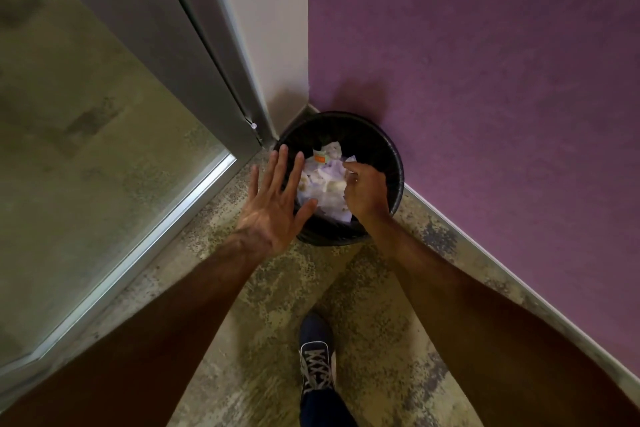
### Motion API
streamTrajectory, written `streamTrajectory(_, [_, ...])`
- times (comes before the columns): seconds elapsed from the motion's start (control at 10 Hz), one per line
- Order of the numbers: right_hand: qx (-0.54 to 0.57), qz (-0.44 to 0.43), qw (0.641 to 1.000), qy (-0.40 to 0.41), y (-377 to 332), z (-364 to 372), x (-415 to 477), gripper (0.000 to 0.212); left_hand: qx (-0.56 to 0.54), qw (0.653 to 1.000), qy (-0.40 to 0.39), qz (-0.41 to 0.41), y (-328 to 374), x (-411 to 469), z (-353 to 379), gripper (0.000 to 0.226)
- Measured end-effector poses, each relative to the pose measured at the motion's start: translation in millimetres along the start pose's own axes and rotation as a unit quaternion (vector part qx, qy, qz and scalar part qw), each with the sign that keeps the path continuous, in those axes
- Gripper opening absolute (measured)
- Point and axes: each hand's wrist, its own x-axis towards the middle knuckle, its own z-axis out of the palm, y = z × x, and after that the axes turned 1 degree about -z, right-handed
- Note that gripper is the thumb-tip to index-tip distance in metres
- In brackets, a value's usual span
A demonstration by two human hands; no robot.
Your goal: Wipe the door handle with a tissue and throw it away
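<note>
Black bin (388, 146) sits in the floor's corner by the purple wall (485, 62); left hand (273, 198) fingers spread, right hand (367, 191) fingers curled over tissues (325, 184), grip unclear.

I am looking at a dim, soft-lit frame with muted colours. The forearms are sinking into deep shadow toward the bottom corners. A faint shadow is falling on the purple wall (485, 80) behind the bin (394, 163). The metal door rail (145, 243) is catching a pale glare. Straight lines are bowing at the edges, and the floor (263, 374) near the shoe (317, 354) is smearing slightly.
</note>
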Motion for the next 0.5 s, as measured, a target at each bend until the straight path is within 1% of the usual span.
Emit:
streamTrajectory(0.2, [-0.018,0.003,1.000,0.000,-6,-18,-19,0.034,-0.002,1.000,0.018,-0.018,-3,-21,-16,0.080])
streamTrajectory(0.3, [-0.018,-0.032,0.999,0.018,-15,-32,-35,0.028,-0.008,0.999,0.032,-0.026,-5,-41,-28,0.081])
streamTrajectory(0.4, [-0.017,-0.099,0.994,0.050,-31,-46,-57,0.027,0.033,0.997,0.051,-0.039,-7,-67,-44,0.081])
streamTrajectory(0.5, [-0.031,-0.165,0.984,0.066,-53,-58,-79,0.042,0.045,0.991,0.112,-0.060,-5,-100,-58,0.077])
